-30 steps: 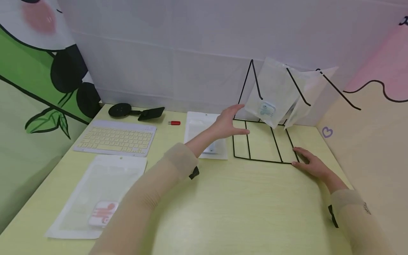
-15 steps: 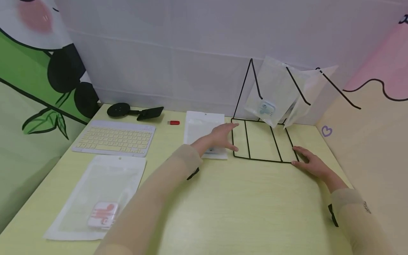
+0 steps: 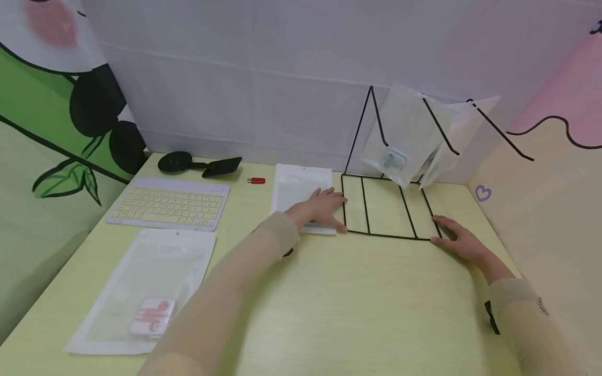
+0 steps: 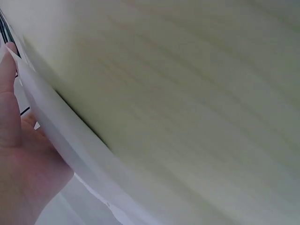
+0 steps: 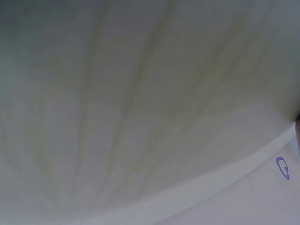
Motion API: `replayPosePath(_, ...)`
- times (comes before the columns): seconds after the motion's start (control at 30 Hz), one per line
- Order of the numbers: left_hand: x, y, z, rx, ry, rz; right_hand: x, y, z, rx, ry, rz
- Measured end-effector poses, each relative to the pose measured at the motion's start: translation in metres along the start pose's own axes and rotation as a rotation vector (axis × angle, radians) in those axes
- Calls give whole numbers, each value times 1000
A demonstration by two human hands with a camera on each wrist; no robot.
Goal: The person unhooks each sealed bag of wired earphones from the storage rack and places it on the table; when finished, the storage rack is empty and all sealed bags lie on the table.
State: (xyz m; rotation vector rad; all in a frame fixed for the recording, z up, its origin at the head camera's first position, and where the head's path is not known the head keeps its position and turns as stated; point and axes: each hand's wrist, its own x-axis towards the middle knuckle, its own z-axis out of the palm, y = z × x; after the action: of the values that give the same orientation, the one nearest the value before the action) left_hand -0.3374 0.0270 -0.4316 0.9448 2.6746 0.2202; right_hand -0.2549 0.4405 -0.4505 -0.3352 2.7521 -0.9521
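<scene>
Two base ends of black, hooked thin-wire rack (image 3: 392, 236): left hand (image 3: 324, 208), right hand (image 3: 463, 245) there, fingers apart, nothing clamped. Judged light, stiff, smooth; grasp base side rails (image 3: 428, 203).

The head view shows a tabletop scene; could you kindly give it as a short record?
Rack: black wire, back right
Hanging pouches: two, pale, at the rack
Left grip: fingers spread, at rack's left edge
Right grip: at rack's front right corner
Flat pouches: one left of rack, one front left
Other items: keyboard, black stand, red USB stick
</scene>
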Motion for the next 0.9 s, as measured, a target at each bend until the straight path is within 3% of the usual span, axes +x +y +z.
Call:
replayPosePath(0.53, 3, 4, 3, 2, 29, -19, -1, -4, -2, -23, -3, -2)
replayPosePath(0.9, 3, 4, 3, 6, 19, -42, 0, -20, -8, -83, -35, 18)
